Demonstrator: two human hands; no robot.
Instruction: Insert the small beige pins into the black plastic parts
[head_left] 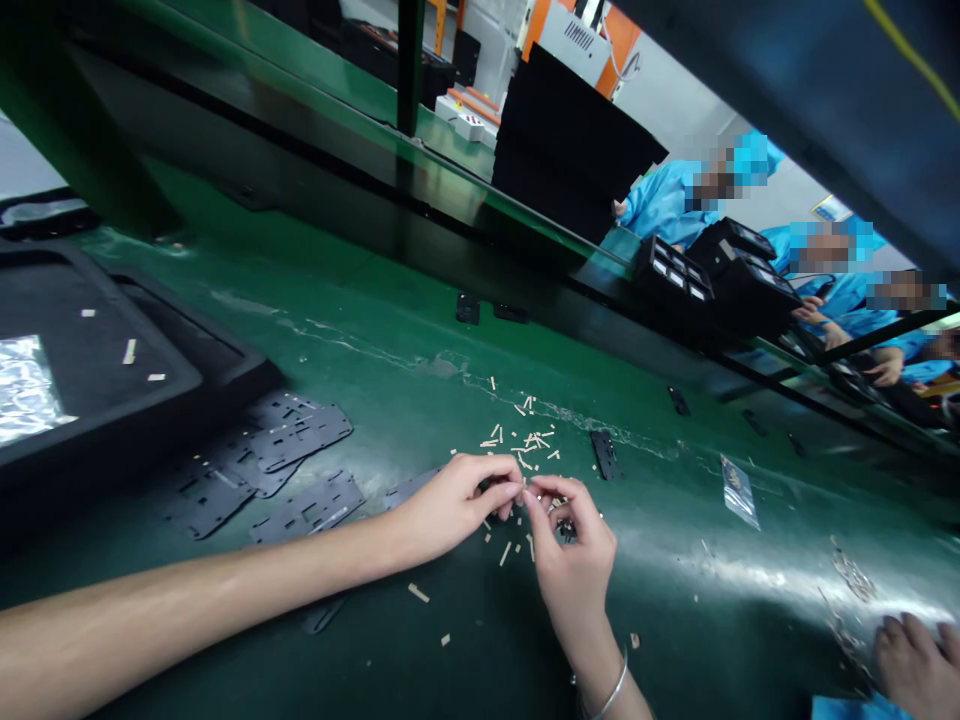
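Clearly, my left hand (480,497) and right hand (574,545) met with fingertips pinched together over pale strips (534,441) scattered mid-bench (360,350), though I couldn't tell what they grasped, if anything.

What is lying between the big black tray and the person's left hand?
Several thin dark plates with cutouts, some overlapping, lie on the green tabletop between the black tray and the left hand, as the head view shows.
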